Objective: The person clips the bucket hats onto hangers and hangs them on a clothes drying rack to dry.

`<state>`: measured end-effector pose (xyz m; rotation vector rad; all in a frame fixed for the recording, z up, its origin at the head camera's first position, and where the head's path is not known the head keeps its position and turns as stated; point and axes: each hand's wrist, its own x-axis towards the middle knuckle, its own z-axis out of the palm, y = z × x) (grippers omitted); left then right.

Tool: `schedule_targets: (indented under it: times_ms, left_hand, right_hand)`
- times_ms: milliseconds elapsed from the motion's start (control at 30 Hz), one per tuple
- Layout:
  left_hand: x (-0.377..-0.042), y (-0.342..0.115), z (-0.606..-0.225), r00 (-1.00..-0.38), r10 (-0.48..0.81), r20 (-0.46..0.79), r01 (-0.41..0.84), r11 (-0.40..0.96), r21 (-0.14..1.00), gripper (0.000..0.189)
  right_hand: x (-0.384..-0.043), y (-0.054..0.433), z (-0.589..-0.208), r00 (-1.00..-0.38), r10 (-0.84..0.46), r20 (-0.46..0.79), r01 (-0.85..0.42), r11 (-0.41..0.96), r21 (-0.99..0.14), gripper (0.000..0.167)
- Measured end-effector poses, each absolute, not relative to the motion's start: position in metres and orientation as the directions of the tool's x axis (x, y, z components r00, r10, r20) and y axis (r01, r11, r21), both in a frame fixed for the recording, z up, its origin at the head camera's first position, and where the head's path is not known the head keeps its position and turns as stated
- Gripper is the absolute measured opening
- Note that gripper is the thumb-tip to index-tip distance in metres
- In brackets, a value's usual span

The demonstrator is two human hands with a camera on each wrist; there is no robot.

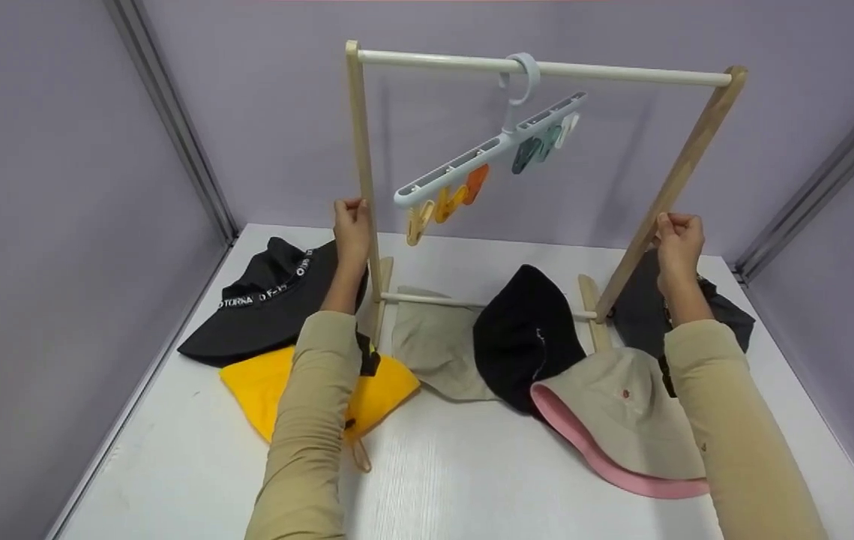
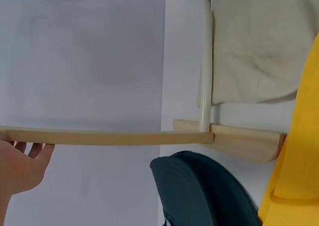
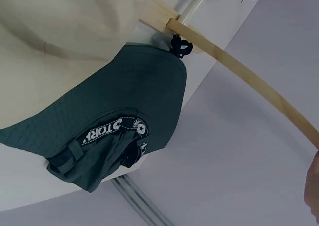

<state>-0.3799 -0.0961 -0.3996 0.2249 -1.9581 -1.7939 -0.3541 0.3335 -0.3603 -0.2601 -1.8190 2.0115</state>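
A small wooden garment rack [image 1: 361,135] with white crossbars stands on the table. My left hand [image 1: 352,232] pinches its left post [image 2: 109,138], thumb and fingertips at the wood about halfway up. On the other side, my right hand [image 1: 680,244] grips the right post [image 1: 685,165] at a similar height; only part of that hand shows in the right wrist view. From the top bar [image 1: 441,60] hangs a pale blue clip hanger [image 1: 464,159] by its hook, tilted, with several coloured clothespins [image 1: 450,202] along it.
Around the rack's base lie several bucket hats: a black lettered one [image 1: 277,315], a yellow one [image 1: 262,382], a black one [image 1: 524,337], a beige one with pink lining [image 1: 621,420] and a dark one [image 3: 144,81]. Beige cloth [image 1: 441,349] lies by the lower bar. Pale walls enclose the table.
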Motion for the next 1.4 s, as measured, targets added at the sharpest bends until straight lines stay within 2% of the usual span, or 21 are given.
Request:
schedule_targets:
  times_ms: [167, 267, 433, 567, 633, 733, 833, 1033, 1200, 1300, 1400]
  left_hand:
    - [-0.372, -0.091, -0.401, -0.893, -0.406, 0.192, 0.188, 0.050, 0.981, 0.021]
    - [-0.366, -0.087, -0.402, -0.898, -0.379, 0.224, 0.228, 0.034, 0.973, 0.022]
    - [-0.357, -0.076, -0.411, -0.883, -0.345, 0.319, 0.267, 0.190, 0.945, 0.032]
    - [-0.349, -0.064, -0.423, -0.861, -0.364, 0.356, 0.247, 0.312, 0.917, 0.047]
    - [-0.342, -0.056, -0.429, -0.848, -0.384, 0.366, 0.251, 0.316, 0.915, 0.049]
    - [-0.328, -0.040, -0.440, -0.841, -0.393, 0.372, 0.284, 0.264, 0.922, 0.047]
    - [-0.310, -0.017, -0.451, -0.860, -0.361, 0.360, 0.319, 0.169, 0.932, 0.044]
    - [-0.267, 0.034, -0.467, -0.910, -0.258, 0.324, 0.329, 0.023, 0.944, 0.038]
    - [-0.233, 0.072, -0.485, -0.924, -0.189, 0.334, 0.349, -0.053, 0.936, 0.034]
    - [-0.216, 0.091, -0.499, -0.942, -0.152, 0.299, 0.315, -0.093, 0.945, 0.032]
    - [-0.199, 0.106, -0.511, -0.966, -0.121, 0.229, 0.246, -0.151, 0.958, 0.032]
  right_hand:
    - [-0.348, 0.335, -0.360, -0.910, 0.406, 0.086, -0.145, -0.117, -0.982, 0.010]
    - [-0.346, 0.335, -0.359, -0.909, 0.405, 0.097, -0.166, -0.137, -0.977, 0.010]
    - [-0.339, 0.336, -0.362, -0.902, 0.415, 0.122, -0.196, -0.141, -0.970, 0.015]
    - [-0.328, 0.337, -0.367, -0.924, 0.365, 0.117, -0.184, -0.154, -0.971, 0.036]
    - [-0.319, 0.338, -0.371, -0.948, 0.302, 0.101, -0.175, -0.230, -0.957, 0.043]
    - [-0.301, 0.340, -0.378, -0.978, 0.194, 0.079, -0.150, -0.381, -0.912, 0.042]
    - [-0.280, 0.342, -0.386, -0.991, 0.103, 0.084, -0.123, -0.479, -0.869, 0.034]
    - [-0.240, 0.347, -0.401, -0.989, 0.020, 0.149, -0.140, -0.491, -0.860, 0.026]
    - [-0.212, 0.360, -0.414, -0.979, 0.047, 0.197, -0.197, -0.436, -0.878, 0.027]
    - [-0.198, 0.374, -0.424, -0.982, 0.061, 0.180, -0.189, -0.362, -0.913, 0.026]
    - [-0.184, 0.390, -0.437, -0.990, 0.009, 0.140, -0.133, -0.383, -0.914, 0.028]
